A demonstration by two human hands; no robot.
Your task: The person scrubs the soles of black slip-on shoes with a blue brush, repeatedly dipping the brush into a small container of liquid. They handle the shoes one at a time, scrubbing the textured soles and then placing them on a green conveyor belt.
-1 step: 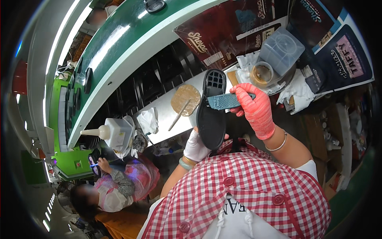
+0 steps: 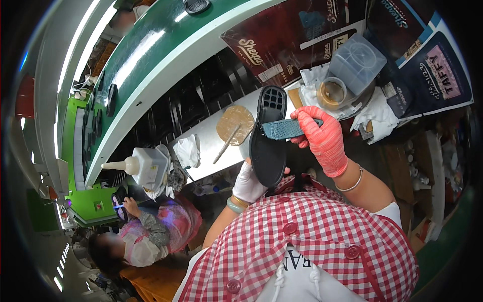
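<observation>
Nothing has shifted since the earlier frame: both my hands and the sole sit just where they were. My left hand (image 2: 250, 183), in a white glove, is wrapped around the lower end of the black shoe sole (image 2: 269, 136), holding it upright in the middle of the frame with its gridded underside toward me. My right hand (image 2: 323, 139), in a red glove, is closed around the handle of a blue-grey brush (image 2: 283, 129), whose head lies flat across the sole. Just left of the sole, on the white bench (image 2: 211, 141), a round tan glue pad (image 2: 235, 123) lies with a thin stick (image 2: 226, 144) resting across it. Further left stand a crumpled white cloth (image 2: 187, 150) and a white squeeze bottle (image 2: 143, 165) with a long nozzle. At the upper right an open glue tub (image 2: 332, 93) sits beside a clear plastic container (image 2: 358, 61). Another person (image 2: 146, 236) works at the lower left.
</observation>
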